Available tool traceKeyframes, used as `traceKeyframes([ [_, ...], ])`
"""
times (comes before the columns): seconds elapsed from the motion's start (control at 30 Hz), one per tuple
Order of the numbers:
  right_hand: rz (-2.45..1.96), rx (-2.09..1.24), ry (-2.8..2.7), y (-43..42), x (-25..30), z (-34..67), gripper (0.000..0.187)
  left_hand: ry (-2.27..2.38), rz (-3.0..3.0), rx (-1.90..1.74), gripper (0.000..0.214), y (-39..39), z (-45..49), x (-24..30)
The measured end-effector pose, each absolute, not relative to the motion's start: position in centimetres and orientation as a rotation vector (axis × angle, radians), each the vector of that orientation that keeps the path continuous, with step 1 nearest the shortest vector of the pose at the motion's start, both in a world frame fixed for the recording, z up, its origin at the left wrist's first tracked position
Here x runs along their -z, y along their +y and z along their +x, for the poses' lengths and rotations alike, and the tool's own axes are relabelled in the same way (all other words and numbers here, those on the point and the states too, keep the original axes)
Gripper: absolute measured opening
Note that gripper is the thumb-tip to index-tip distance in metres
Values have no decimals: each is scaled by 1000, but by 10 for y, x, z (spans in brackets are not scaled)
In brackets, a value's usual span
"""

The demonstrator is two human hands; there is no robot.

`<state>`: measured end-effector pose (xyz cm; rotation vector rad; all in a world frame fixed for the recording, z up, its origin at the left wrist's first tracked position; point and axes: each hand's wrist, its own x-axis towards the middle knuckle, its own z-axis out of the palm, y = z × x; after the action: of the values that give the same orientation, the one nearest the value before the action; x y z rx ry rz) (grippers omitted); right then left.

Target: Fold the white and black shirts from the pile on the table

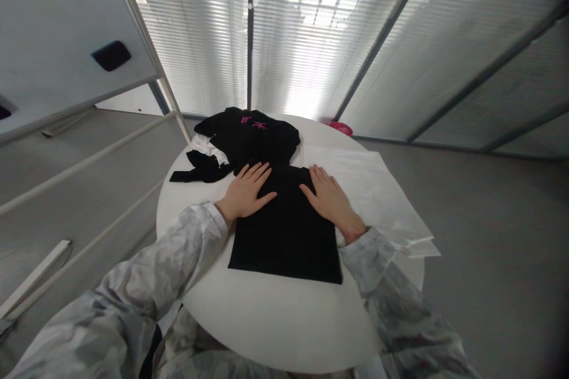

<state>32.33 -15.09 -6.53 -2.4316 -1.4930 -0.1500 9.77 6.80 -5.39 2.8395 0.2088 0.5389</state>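
Observation:
A black garment (287, 243), folded into a flat rectangle, lies on the round white table (284, 325) in front of me. My left hand (249, 191) rests on its upper left part, fingers spread and palm down. On the upper right edge lies my right hand (329, 201), also flat with the fingers stretched out. Both hands press on the cloth and hold nothing. Just beyond the left hand is a heap of black clothing (262, 139) with pink markings. Some white cloth (208, 147) shows beneath the heap.
White plastic sheets or bags (377, 195) lie on the right side of the table and hang over its edge. Behind the table a red item (341, 128) is partly hidden. A white metal frame (84, 160) stands at the left. Glass panels with blinds (302, 41) close off the back.

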Motion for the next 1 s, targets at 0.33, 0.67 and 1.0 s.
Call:
traceKeyframes([
  [0.33,-2623,168,-1400,-155,61,325,88,560,2856,-596,71,80,108,54],
  [0.67,-2318,235,-1599,-160,29,264,81,429,2828,-633,54,103,111,55],
  [1.0,-1669,-540,-2266,-185,24,125,88,429,2848,-561,58,109,113,62],
])
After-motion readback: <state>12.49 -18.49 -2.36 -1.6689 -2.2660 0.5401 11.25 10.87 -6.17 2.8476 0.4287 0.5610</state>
